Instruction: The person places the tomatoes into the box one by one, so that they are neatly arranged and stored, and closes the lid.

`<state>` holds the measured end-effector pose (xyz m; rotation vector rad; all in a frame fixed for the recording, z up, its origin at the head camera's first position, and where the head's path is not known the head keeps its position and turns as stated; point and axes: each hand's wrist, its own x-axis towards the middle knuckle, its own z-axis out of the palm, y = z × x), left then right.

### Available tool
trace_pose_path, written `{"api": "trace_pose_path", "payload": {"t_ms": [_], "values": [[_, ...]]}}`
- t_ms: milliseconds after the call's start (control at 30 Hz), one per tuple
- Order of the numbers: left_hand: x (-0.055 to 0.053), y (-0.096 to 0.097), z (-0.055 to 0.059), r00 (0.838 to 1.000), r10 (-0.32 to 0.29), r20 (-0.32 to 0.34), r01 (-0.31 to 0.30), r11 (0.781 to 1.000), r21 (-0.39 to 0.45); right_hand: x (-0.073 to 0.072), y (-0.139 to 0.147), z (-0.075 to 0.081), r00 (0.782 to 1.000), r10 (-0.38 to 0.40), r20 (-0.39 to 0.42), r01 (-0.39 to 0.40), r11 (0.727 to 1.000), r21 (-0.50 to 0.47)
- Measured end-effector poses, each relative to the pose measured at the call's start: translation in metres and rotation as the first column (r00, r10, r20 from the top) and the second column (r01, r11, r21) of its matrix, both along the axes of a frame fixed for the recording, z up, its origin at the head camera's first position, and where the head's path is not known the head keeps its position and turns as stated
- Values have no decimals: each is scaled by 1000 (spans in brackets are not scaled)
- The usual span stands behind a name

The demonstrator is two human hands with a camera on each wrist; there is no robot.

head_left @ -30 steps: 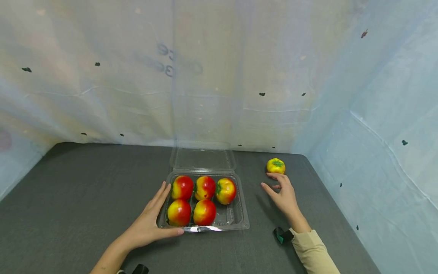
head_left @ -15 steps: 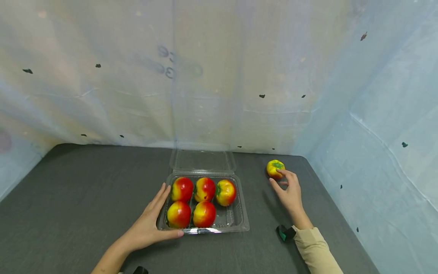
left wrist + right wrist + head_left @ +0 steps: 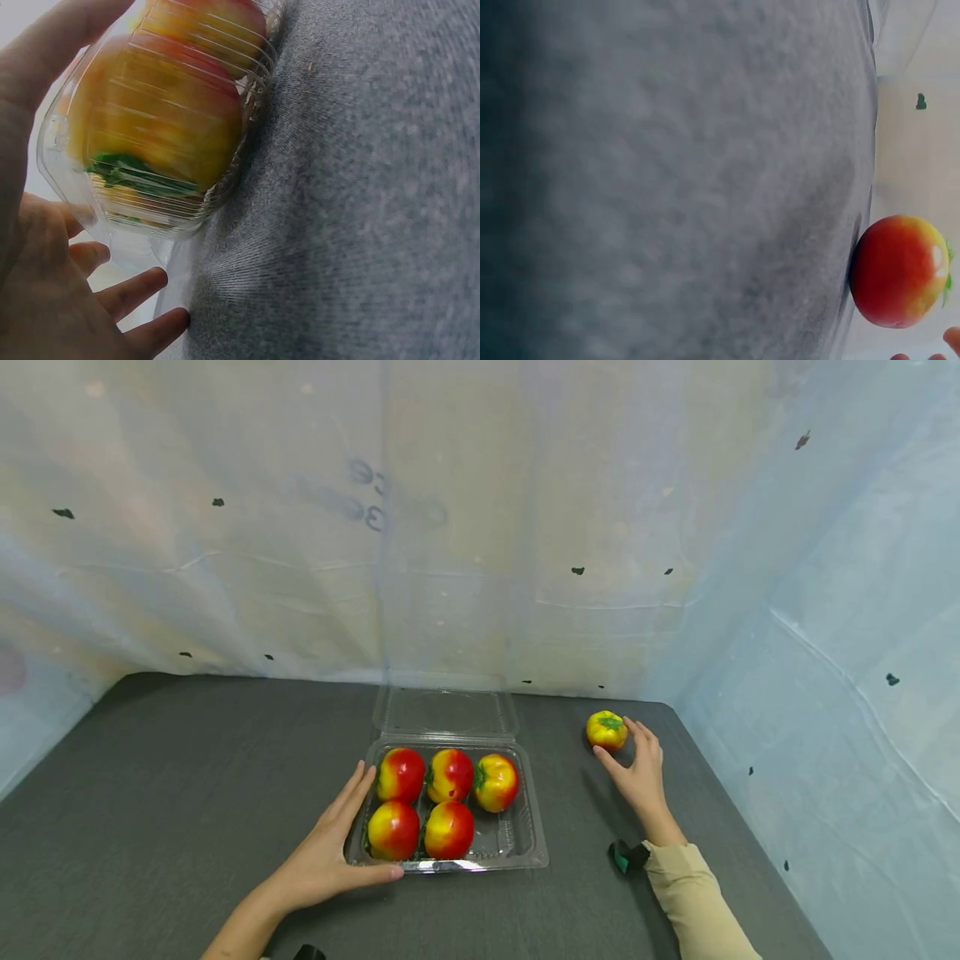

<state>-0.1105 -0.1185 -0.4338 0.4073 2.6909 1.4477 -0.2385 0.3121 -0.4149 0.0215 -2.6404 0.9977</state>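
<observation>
A clear plastic clamshell box (image 3: 538,852) stands on the grey table with its lid folded back. Inside sit several red-and-yellow fruits (image 3: 450,829), their green leafy tops partly showing. My left hand (image 3: 322,856) rests against the box's front left corner, fingers straight along the left side and thumb along the front edge. One more such fruit (image 3: 606,731), green top up, lies on the table at the far right. Around its right and near sides my right hand (image 3: 641,777) is spread, thumb and fingers apart. In the right wrist view, the visible fingertips (image 3: 952,339) are off the fruit.
The raised, see-through lid (image 3: 446,710) leans behind the box. Pale plastic sheeting (image 3: 465,527) hangs behind the table (image 3: 187,777) and along its right side. Bare grey surface lies between box and lone fruit.
My right hand has moved right and slightly farther out, from in front of the lone fruit to around its right side, with its fingers spreading. The left hand and box stay put.
</observation>
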Motion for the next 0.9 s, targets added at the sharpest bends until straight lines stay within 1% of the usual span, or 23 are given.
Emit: {"api": "trace_pose_path", "payload": {"t_ms": [133,233,433,633,800,900], "values": [[-1,0,0,1000,1,-10,-1,1000,-1,-6,3,1,998,-8,56,8,1000,-9],[-1,0,0,1000,-1,-12,1,1000,8,-10,3,0,996,-6,84,10,999,-46],[0,0,1,1000,-6,-6,6,1000,24,-17,0,-1,993,-16,114,26,996,-90],[0,-1,3,1000,-7,-2,7,1000,23,-25,-2,-2,991,-29,128,40,996,-80],[0,1,4,1000,-24,11,24,999,22,-28,-3,-4,983,-65,170,80,993,-86],[0,1,4,1000,-27,10,27,999,28,-29,-3,-5,980,-85,181,102,991,-88]]}}
